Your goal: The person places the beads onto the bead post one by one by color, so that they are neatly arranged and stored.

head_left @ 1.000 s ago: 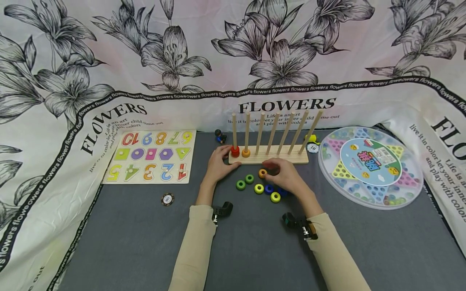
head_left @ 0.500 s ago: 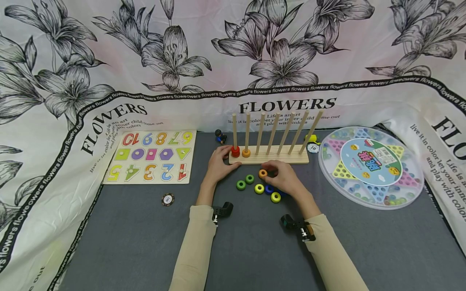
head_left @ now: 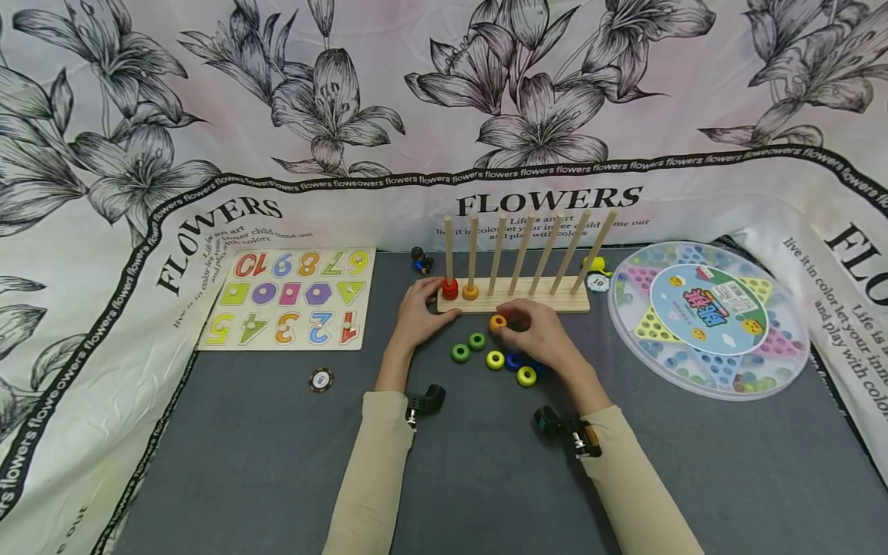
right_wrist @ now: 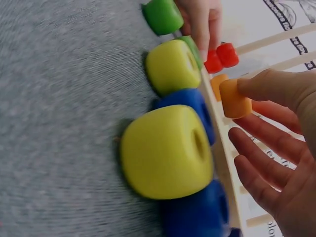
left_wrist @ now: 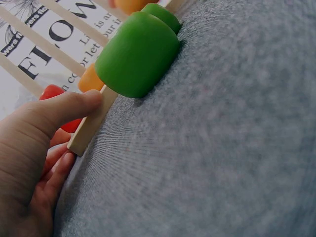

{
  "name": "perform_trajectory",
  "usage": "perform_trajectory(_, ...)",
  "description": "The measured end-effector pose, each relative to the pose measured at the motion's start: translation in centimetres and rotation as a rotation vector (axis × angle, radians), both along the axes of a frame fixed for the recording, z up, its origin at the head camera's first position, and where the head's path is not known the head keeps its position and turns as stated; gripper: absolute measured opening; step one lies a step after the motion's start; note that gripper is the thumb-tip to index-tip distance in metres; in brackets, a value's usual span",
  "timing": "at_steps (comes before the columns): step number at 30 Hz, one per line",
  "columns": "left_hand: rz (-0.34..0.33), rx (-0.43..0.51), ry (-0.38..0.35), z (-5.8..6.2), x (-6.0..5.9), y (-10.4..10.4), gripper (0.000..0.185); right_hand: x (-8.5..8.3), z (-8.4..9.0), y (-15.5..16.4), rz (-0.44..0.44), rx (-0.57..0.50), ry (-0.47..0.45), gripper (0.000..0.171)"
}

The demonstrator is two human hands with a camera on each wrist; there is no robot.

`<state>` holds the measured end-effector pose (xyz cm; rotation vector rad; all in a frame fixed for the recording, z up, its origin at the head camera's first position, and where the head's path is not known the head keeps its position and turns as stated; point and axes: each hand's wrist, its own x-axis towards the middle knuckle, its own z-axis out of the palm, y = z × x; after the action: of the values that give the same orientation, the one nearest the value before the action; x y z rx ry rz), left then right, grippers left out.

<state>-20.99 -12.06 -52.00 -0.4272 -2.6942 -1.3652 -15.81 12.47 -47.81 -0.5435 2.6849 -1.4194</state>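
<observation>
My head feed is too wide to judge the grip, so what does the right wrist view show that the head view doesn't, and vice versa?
Only the right wrist view shows the right hand pinching the orange wooden ring between thumb and finger.

Only the head view shows the seven-peg wooden rack whole, the number puzzle board and the round marble game tray.

Both show the left hand at the rack's end, the loose yellow ring and the red ring.

My left hand rests with curled fingers against the left end of the wooden peg base. My right hand, just in front of that base, pinches an orange ring between thumb and fingertip.
</observation>
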Motion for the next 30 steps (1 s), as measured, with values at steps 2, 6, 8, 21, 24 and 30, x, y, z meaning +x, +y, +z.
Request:
perform_trajectory(2,0.000,0.001,0.002,0.0,0.0,0.0,0.066,-0.1,0.5,-0.1,-0.005,-0.015,0.015,0.035)
perform_trajectory(6,-0.001,0.009,0.007,-0.1,0.0,0.0,0.066,-0.3,1.6,-0.4,-0.017,-0.052,0.043,0.032)
perform_trajectory(8,0.000,0.009,0.008,-0.1,0.0,-0.1,0.066,-0.5,2.3,-0.5,-0.025,-0.061,0.062,0.030)
perform_trajectory(21,-0.002,0.005,0.011,0.0,-0.1,-0.1,0.065,-1.1,8.0,-2.8,-0.135,-0.149,0.271,0.028)
perform_trajectory(24,-0.003,0.000,0.011,-0.1,-0.1,-0.1,0.065,-1.2,9.3,-3.2,-0.149,-0.187,0.323,0.027)
perform_trajectory(30,0.001,-0.012,0.012,-0.1,-0.2,0.0,0.066,-1.6,11.4,-3.7,-0.158,-0.226,0.396,0.025)
